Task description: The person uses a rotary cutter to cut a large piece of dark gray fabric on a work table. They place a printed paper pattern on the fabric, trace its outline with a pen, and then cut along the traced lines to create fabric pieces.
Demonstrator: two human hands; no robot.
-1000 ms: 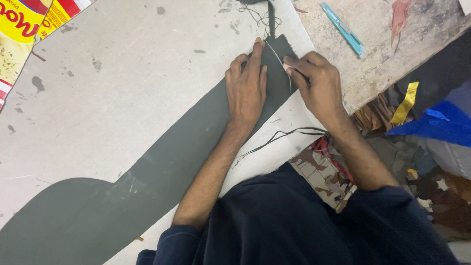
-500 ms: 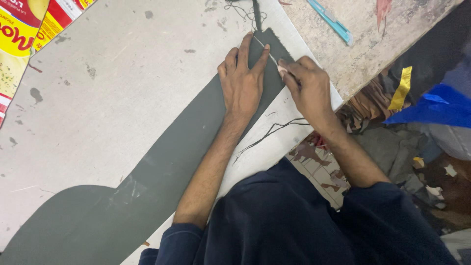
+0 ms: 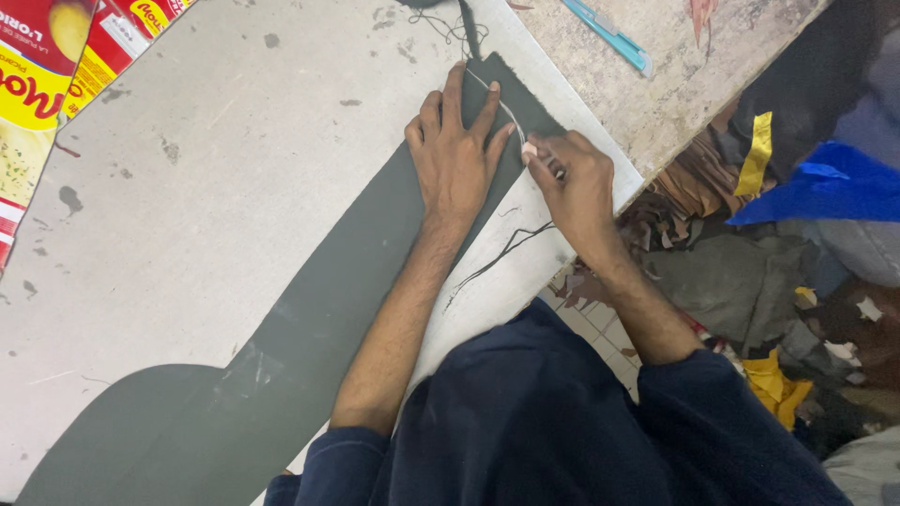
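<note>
A long dark grey piece of material [image 3: 309,309] lies across a pale grey work board [image 3: 216,187], widening toward the lower left. My left hand [image 3: 457,155] presses flat on its narrow upper end, fingers spread. Right beside it my right hand [image 3: 574,187] pinches a small pale marking tool [image 3: 530,148] whose tip touches the material at a thin light curved line [image 3: 506,108]. What kind of tool it is cannot be made out.
A turquoise cutter [image 3: 609,37] lies on the stained bench at the top right. Printed red and yellow cardboard [image 3: 47,75] sits at the top left. A thin black thread [image 3: 497,258] trails by the board edge. Scraps and blue cloth [image 3: 825,187] pile on the floor at right.
Both hands kept their place on the narrow end of the material, with the right hand's tool moving slightly along the curved line. The view has shifted a little.
</note>
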